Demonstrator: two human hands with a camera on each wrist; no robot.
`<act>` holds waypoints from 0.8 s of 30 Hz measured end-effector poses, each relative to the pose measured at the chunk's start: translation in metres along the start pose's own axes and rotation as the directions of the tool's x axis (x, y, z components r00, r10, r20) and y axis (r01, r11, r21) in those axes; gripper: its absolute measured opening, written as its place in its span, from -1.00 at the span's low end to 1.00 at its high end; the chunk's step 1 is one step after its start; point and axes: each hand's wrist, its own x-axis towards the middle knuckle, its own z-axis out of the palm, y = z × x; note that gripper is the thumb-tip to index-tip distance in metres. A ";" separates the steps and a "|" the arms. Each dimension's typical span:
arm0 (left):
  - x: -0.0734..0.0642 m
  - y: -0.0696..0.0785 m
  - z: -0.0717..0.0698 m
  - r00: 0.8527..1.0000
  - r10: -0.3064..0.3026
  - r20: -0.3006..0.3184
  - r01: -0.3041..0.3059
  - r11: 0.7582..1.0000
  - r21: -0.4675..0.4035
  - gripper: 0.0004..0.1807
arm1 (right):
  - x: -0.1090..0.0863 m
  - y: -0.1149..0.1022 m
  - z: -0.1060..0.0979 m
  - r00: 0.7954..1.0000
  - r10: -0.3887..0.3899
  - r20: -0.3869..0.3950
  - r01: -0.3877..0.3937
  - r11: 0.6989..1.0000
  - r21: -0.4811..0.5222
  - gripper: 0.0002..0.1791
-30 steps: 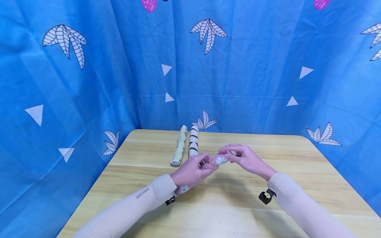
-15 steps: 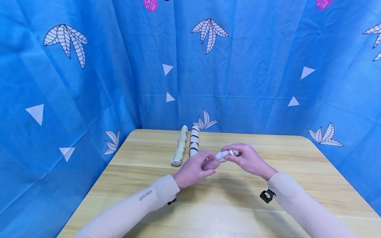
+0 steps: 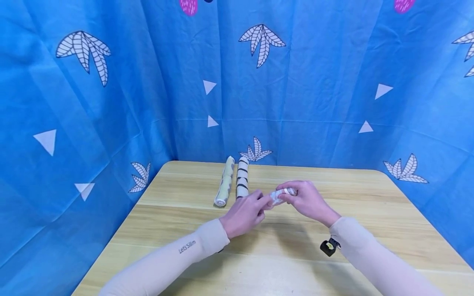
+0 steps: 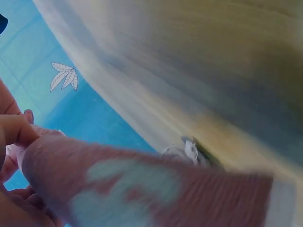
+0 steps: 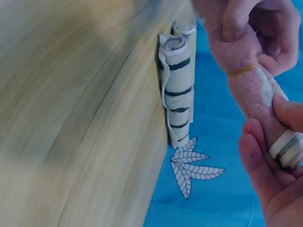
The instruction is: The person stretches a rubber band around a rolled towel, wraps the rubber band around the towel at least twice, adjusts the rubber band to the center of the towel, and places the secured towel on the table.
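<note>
A pink rolled towel (image 3: 276, 198) with pale flower shapes is held above the table between both hands. My left hand (image 3: 244, 214) pinches it near the middle, close to a thin tan band (image 5: 242, 70) around the roll. With thumb and fingers, my right hand (image 3: 306, 202) grips the end that has a white and grey edge. In the left wrist view the other length of the towel (image 4: 137, 189) extends below the left hand toward the camera. From the head view that length is hidden behind the left hand and sleeve.
On the wooden table (image 3: 333, 255) lie a pale green rolled towel (image 3: 225, 181) and a white one with black stripes (image 3: 242, 176), side by side behind the left hand. A blue curtain (image 3: 314, 82) with leaf prints surrounds the table's back and sides.
The left hand's fingers loosened half a second ago and now pinch the pink towel again, a little nearer the right hand. The right hand keeps its grip almost in place.
</note>
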 end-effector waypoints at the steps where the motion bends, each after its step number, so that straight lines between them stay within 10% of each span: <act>1: 0.000 0.000 0.001 1.000 -0.002 0.001 0.002 1.000 0.005 -0.64 | 0.000 0.000 0.000 1.000 0.002 0.008 -0.002 1.000 0.004 -0.77; 10: -0.008 -0.011 -0.001 0.999 0.052 0.010 -0.052 0.998 -0.030 -0.73 | 0.003 0.004 -0.004 0.992 0.115 0.060 -0.122 0.985 0.123 -0.78; 20: -0.006 -0.020 0.001 0.996 -0.079 0.038 0.085 0.974 -0.211 -0.76 | 0.011 0.001 -0.002 0.982 0.181 0.051 -0.187 0.970 0.156 -0.73; 24: -0.004 -0.020 -0.001 0.985 -0.148 0.090 0.171 0.923 -0.344 -0.77 | 0.011 0.004 -0.006 0.992 0.101 0.076 -0.113 0.977 0.179 -0.71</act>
